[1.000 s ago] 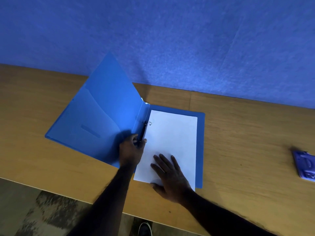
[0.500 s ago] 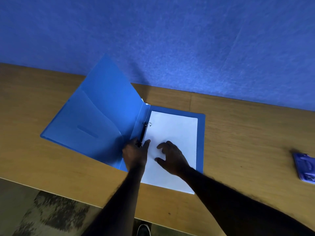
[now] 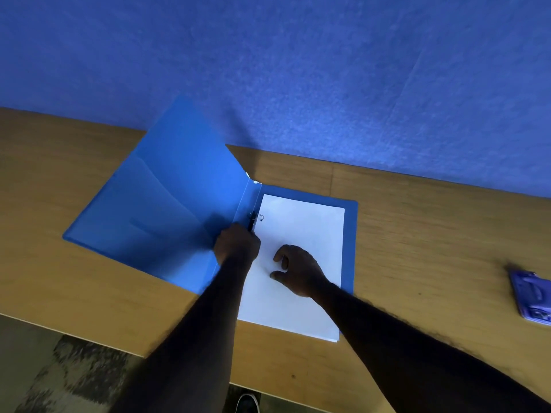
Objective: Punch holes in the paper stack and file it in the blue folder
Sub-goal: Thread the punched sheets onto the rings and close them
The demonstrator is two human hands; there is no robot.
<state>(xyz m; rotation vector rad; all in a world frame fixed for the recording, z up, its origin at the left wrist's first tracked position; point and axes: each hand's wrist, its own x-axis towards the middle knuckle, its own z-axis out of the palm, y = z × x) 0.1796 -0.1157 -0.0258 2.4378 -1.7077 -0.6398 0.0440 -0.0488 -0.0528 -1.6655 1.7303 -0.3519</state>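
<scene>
The blue folder lies open on the wooden desk, its left cover raised at an angle. A white paper stack rests on the folder's right half, its near edge sticking out past the folder toward me. One metal ring shows through a hole near the stack's top left corner. My left hand is closed over the black binder clasp at the spine. My right hand hovers on the paper with fingers curled and apart, holding nothing.
A purple hole punch sits at the desk's right edge. A blue felt wall rises behind the desk. The desk's near edge runs below my arms, with patterned floor and a shoe tip beyond.
My right hand has lifted from flat on the paper's near part and moved up toward the spine, fingers curling. The paper stack has slid slightly. My left hand stays on the clasp.
</scene>
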